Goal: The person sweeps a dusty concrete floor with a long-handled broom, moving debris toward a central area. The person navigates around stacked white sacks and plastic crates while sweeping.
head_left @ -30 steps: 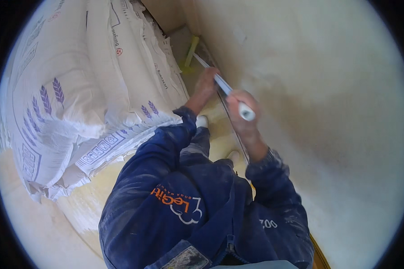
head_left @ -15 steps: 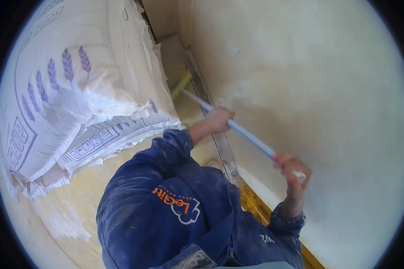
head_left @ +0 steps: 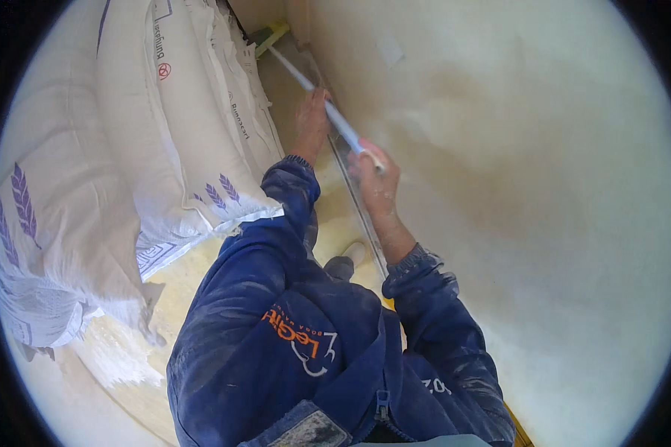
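Observation:
A long white-and-blue handle runs diagonally up through both my hands to the yellow-green head (head_left: 272, 39) of a broom (head_left: 292, 68). The head lies at the far end of the narrow strip of floor, between the sacks and the wall. Partway along the handle, my left hand (head_left: 313, 118) is wrapped round it. My right hand (head_left: 378, 175) grips near the upper end, slightly smeared by motion. The bristles are too small and blurred to make out.
Stacked white sacks (head_left: 190, 119) with purple wheat-ear prints rise along the left. A pale wall (head_left: 499, 186) closes off the right side, with a dark strip at its foot. Pale powder covers the floor (head_left: 123, 357), and my shoe (head_left: 356, 253) shows below me.
Both hands have pushed the broom forward, its head travelling away to the far corner. My right hand has come up and leftward, closer to my left. My view has shifted along the sacks.

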Demonstrator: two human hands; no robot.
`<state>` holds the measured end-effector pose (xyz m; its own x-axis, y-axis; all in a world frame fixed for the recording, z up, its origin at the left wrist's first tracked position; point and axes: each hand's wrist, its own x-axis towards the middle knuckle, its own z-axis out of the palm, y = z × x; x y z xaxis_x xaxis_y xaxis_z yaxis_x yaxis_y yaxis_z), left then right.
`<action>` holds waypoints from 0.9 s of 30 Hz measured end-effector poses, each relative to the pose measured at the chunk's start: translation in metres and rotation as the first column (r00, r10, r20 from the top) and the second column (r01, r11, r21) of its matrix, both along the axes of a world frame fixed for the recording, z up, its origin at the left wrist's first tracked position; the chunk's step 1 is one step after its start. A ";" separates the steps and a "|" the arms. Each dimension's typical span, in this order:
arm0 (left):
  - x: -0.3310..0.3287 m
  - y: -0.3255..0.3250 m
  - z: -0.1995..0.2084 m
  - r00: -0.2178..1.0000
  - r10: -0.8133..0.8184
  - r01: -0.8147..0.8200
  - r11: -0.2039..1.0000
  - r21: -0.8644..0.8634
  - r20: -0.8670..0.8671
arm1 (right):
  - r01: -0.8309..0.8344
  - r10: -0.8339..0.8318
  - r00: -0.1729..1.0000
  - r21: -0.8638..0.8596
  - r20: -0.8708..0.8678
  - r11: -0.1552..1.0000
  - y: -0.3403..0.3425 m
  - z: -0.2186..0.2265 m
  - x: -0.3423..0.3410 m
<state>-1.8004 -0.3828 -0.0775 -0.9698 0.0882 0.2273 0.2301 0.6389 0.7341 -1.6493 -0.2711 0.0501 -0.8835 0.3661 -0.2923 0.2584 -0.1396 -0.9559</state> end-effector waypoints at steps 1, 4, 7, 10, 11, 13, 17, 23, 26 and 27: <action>0.009 -0.014 -0.030 0.989 0.006 -0.013 0.999 0.046 0.149 | -0.088 0.085 0.985 0.010 0.150 0.996 -0.002 -0.009 0.002; 0.047 -0.028 -0.086 0.994 -0.112 0.106 0.976 -0.193 -0.019 | -0.289 0.266 0.864 -0.012 0.427 0.957 0.004 -0.026 0.023; 0.066 -0.021 -0.088 0.971 -0.205 0.145 0.913 -0.381 -0.122 | -0.334 0.294 0.798 -0.021 0.526 0.942 0.008 -0.018 0.059; 0.098 -0.016 -0.096 0.879 -0.413 0.474 0.809 -0.346 0.239 | -0.473 0.354 0.682 0.016 0.640 0.881 0.032 -0.006 0.113; 0.119 -0.010 -0.095 0.849 -0.521 0.527 0.831 -0.175 0.083 | -0.501 0.380 0.808 0.185 0.451 0.845 0.052 -0.016 0.153; 0.172 0.016 -0.078 0.760 -0.649 0.649 0.757 -0.081 0.026 | -0.531 0.413 0.510 -0.102 0.755 0.841 0.078 0.090 0.165; 0.199 0.059 0.009 0.511 -0.837 0.854 0.520 -0.006 0.195 | -0.568 0.321 0.527 0.046 0.787 0.822 0.121 0.167 0.215; 0.132 0.055 -0.002 0.771 -0.617 0.635 0.762 -0.126 0.157 | -0.749 0.433 0.619 0.327 0.655 0.577 0.128 0.123 0.142; 0.061 0.028 -0.047 0.949 -0.296 0.304 0.950 -0.067 0.109 | -0.700 0.520 0.710 0.393 0.475 0.597 0.093 0.031 0.054; 0.049 0.028 -0.056 0.988 -0.145 0.147 0.988 -0.042 0.056 | -0.649 0.526 0.761 0.406 0.380 0.644 0.079 -0.007 0.033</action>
